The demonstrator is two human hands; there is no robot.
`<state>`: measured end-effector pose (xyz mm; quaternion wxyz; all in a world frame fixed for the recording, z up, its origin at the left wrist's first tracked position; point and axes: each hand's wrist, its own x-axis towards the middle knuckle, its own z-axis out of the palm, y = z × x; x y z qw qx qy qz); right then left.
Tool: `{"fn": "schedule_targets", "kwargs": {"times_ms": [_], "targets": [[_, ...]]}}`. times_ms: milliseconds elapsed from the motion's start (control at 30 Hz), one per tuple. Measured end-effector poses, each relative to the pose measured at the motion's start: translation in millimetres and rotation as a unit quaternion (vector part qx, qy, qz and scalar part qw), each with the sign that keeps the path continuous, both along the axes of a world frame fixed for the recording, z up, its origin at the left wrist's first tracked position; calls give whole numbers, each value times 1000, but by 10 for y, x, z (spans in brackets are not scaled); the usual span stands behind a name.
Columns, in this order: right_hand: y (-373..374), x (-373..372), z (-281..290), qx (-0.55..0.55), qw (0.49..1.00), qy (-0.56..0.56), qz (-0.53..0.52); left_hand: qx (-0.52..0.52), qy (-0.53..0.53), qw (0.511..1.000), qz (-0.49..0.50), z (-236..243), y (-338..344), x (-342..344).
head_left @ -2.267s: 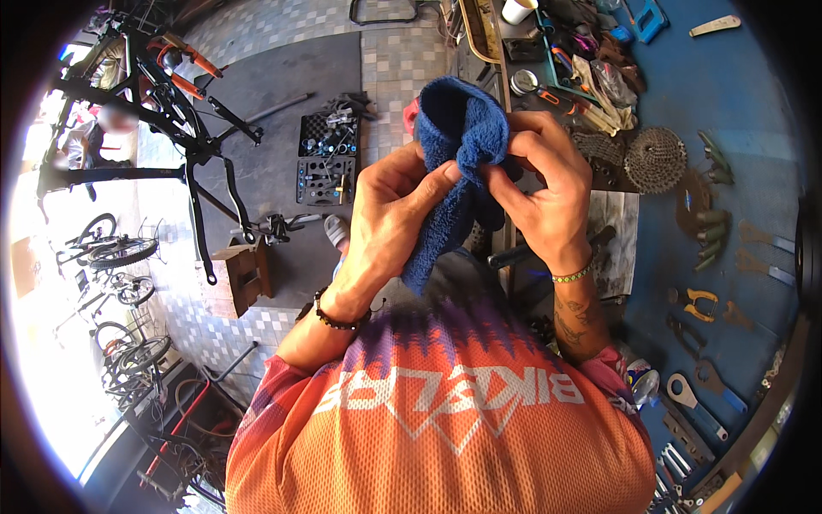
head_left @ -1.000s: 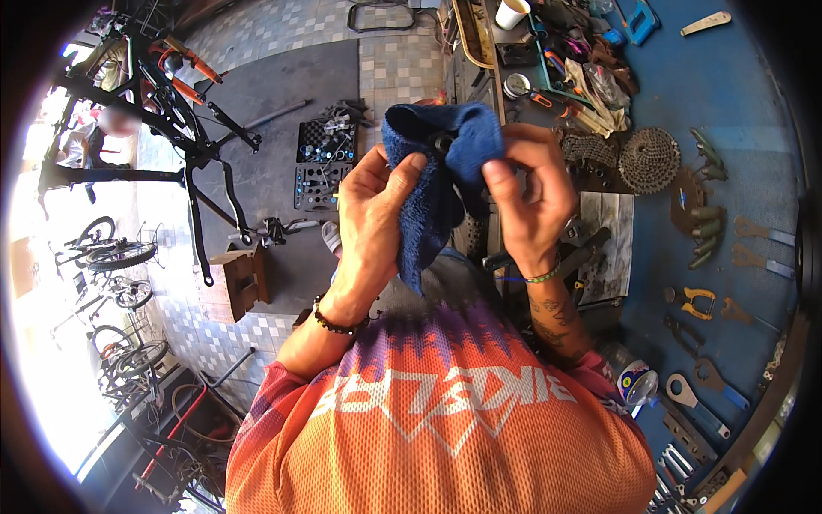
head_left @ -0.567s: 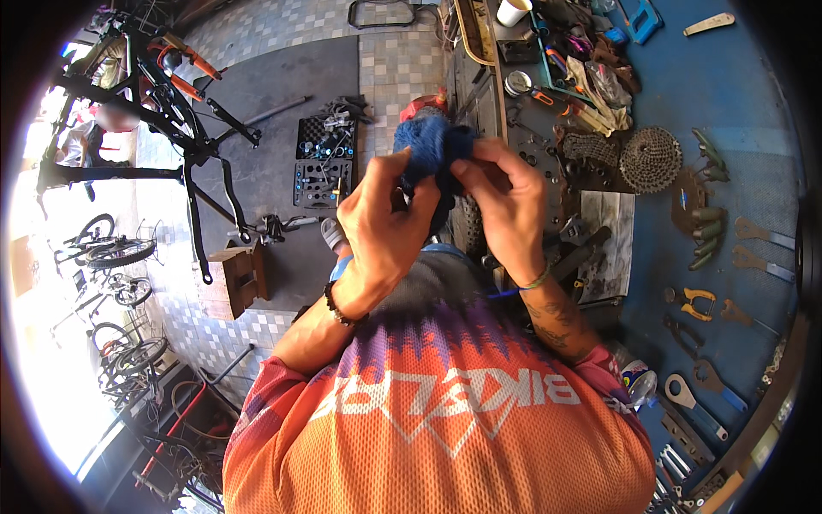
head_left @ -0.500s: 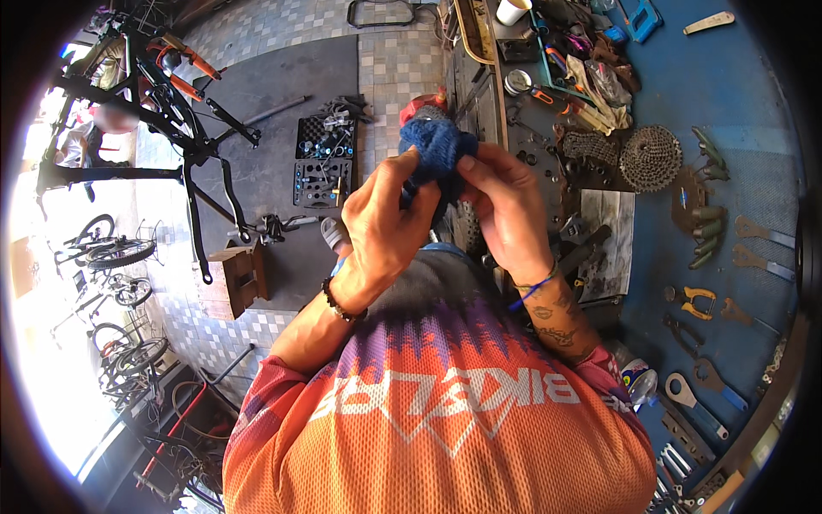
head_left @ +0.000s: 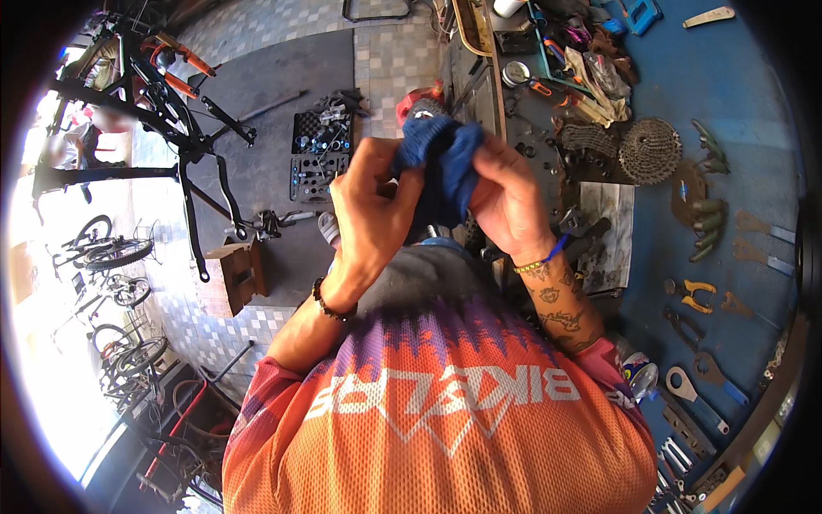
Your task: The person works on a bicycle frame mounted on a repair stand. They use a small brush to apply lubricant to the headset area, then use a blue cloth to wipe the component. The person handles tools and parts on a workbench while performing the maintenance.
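A crumpled dark blue cloth (head_left: pixel 447 171) stretches between my two hands in front of my chest. My left hand (head_left: pixel 370 210) pinches its left side, thumb pressed against curled fingers. On the other side my right hand (head_left: pixel 516 204) grips the cloth's right edge between thumb and fingers. Whether anything lies inside the folds cannot be seen. Just beyond the cloth, a red object (head_left: pixel 417 100) shows partly, most of it hidden.
A black bicycle frame (head_left: pixel 175 128) stands at the left, near a small-parts case (head_left: pixel 318 170) on a dark mat (head_left: pixel 265 77). To the right, a workbench carries a sprocket cassette (head_left: pixel 651 151), a chain (head_left: pixel 589 137) and yellow-handled pliers (head_left: pixel 695 295). A cardboard box (head_left: pixel 233 278) sits left.
The cloth has been spread wider and hangs lower between my hands. My left hand has shifted slightly left and turned, and the right wrist has tilted.
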<state>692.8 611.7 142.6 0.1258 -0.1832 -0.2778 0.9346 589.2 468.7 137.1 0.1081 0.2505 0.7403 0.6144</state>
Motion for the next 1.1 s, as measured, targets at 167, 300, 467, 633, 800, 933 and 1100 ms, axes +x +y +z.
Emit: {"fn": "schedule_targets", "kwargs": {"times_ms": [167,300,467,633,800,933,1100], "targets": [[107,-25,-18,74,980,23,-184,143,-237,959,-58,37,-26,-18],[172,54,-85,241,956,23,-164,151,-337,928,-55,123,-27,-16],[47,-21,71,599,795,-10,-95,148,-335,929,-54,198,46,34],[45,-76,94,684,717,-40,-127,41,-163,983,-75,64,-48,4],[38,-91,100,749,639,-16,-173,88,-194,972,-101,127,10,-60],[64,-101,101,789,585,35,-187,57,-161,982,-81,75,29,-87],[86,-58,70,792,583,51,-175,-6,-120,991,-62,221,88,-120]]}}
